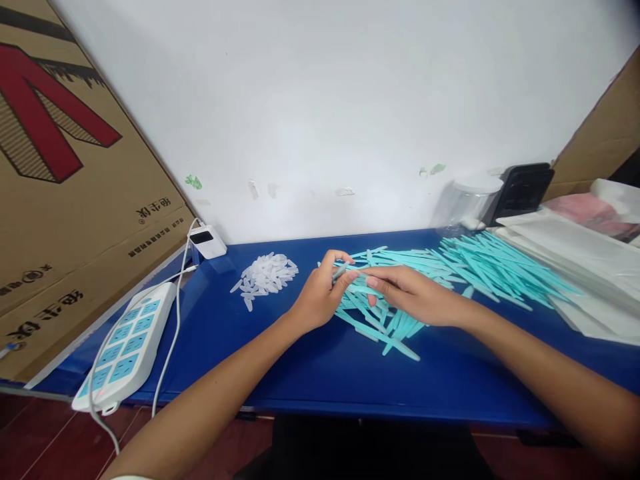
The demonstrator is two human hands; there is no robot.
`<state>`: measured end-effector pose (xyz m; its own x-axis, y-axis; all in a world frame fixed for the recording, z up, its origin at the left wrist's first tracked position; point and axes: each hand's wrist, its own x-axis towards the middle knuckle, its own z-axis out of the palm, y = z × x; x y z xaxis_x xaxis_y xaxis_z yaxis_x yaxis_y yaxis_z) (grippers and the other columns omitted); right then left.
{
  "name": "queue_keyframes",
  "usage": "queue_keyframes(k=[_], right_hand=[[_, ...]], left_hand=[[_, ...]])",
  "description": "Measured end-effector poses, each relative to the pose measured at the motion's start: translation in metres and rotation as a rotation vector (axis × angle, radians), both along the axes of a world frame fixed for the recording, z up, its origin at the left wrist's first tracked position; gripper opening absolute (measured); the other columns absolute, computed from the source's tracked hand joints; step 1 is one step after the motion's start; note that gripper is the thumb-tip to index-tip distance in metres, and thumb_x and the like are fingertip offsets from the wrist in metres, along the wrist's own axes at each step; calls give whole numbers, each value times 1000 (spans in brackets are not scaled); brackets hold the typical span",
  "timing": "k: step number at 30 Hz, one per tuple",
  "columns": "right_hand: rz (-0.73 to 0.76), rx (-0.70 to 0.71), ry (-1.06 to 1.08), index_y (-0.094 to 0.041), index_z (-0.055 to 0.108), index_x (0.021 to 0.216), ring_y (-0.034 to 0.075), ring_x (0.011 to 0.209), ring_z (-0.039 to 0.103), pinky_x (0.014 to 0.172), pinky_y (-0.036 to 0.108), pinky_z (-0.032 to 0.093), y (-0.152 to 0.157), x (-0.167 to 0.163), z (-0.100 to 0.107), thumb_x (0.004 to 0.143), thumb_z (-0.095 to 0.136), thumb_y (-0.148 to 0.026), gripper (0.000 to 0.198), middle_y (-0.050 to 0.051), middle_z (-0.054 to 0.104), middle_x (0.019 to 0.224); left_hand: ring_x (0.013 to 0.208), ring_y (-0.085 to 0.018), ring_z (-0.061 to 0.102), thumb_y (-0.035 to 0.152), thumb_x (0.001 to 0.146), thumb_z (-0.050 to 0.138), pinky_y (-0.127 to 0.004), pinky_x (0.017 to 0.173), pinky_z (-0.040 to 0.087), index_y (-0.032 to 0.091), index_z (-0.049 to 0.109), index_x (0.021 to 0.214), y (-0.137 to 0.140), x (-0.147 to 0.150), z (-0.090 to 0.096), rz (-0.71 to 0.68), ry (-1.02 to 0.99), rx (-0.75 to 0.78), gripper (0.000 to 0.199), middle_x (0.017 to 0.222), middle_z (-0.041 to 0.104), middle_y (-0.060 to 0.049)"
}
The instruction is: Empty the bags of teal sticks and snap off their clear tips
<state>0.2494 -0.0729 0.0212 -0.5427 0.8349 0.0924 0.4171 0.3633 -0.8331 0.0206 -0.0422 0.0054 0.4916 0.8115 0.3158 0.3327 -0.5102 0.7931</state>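
Stick [341,271]: long axis slanting, upper end rightward
Left hand [320,295]: fingers pinching it
Right hand [407,291]: fingers' hold we cannot tell
Table [300,377]: blue, against white wall [320,113]

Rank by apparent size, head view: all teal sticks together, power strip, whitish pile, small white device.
1. Teal sticks together, though partly covered
2. Power strip
3. Whitish pile
4. Small white device

Pwr strip [127,347], cardbd box [85,207], jar w/ lid [473,201]
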Motion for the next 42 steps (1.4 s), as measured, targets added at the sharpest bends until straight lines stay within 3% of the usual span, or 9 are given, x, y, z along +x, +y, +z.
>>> queue_keyframes(k=[3, 7, 10, 14, 23, 31, 35, 38, 42], right_hand=[[35, -64, -18, -25, 65, 128, 10, 45, 50, 50, 28, 44, -4, -2, 1, 109, 40, -59, 46, 3, 78, 97], [-2, -128, 0, -25, 57, 121, 10, 42, 46, 47, 27, 41, -6, -5, -2, 104, 53, -58, 37, 2, 79, 93], [-39, -46, -37, -23, 60, 105, 13, 51, 50, 53, 28, 39, -2, -2, -5, 103, 55, -59, 37, 2, 76, 82], [-44, 75, -76, -21, 64, 85, 15, 61, 50, 62, 29, 40, 6, 6, -2, 106, 45, -63, 51, 1, 57, 67], [-8, 89, -103, -21, 65, 86, 13, 56, 38, 57, 28, 33, 9, 16, 17, 105, 45, -66, 53, -3, 46, 63], [22, 67, -119, -21, 66, 86, 12, 56, 39, 56, 27, 34, 12, 20, 20, 104, 48, -64, 50, -3, 44, 63], [-53, 116, -151, -21, 66, 83, 12, 56, 39, 56, 27, 34, 20, 40, 20, 102, 49, -68, 54, -2, 46, 64], [-150, 152, -188, -21, 70, 83, 13, 56, 37, 54, 28, 31, 28, 59, 22, 99, 52, -71, 55, -2, 45, 63], [-135, 169, -227, -21, 74, 85, 14, 58, 37, 56, 29, 31, 31, 61, 19, 99, 51, -72, 58, -1, 47, 64]], left_hand=[[63, -15, 43, 56, 109, 46, -29, 63, 32, 24, 58, 122, -3, 1, -1, -83, 52, -11, 37, 74, 52, 3], [62, -13, 38, 57, 108, 49, -27, 61, 29, 22, 55, 103, -5, 1, -1, -52, 50, -14, 36, 73, 48, 5], [63, -12, 37, 56, 107, 51, -27, 61, 29, 21, 53, 93, -1, 0, 3, -3, 30, 31, 38, 72, 44, 5], [69, -14, 42, 53, 109, 49, -28, 64, 32, 20, 59, 92, 5, -6, 12, 24, 42, 126, 39, 76, 47, 2], [70, -14, 39, 52, 108, 51, -28, 64, 31, 20, 54, 87, 4, -6, 22, 39, 5, 158, 39, 76, 43, 2], [71, -14, 43, 53, 107, 52, -27, 66, 34, 19, 59, 89, 2, 0, 21, 36, -38, 157, 40, 76, 47, 2], [72, -15, 52, 58, 105, 55, -27, 66, 41, 18, 67, 95, 24, -18, 22, 140, -144, 158, 43, 79, 58, -1], [61, -13, 47, 66, 100, 58, -24, 57, 39, 18, 67, 96, 46, -35, 20, 244, -227, 82, 49, 71, 55, 1], [79, -16, 60, 60, 103, 56, -25, 70, 47, 17, 69, 104, 48, -33, 17, 122, -81, 120, 45, 96, 69, -5]])
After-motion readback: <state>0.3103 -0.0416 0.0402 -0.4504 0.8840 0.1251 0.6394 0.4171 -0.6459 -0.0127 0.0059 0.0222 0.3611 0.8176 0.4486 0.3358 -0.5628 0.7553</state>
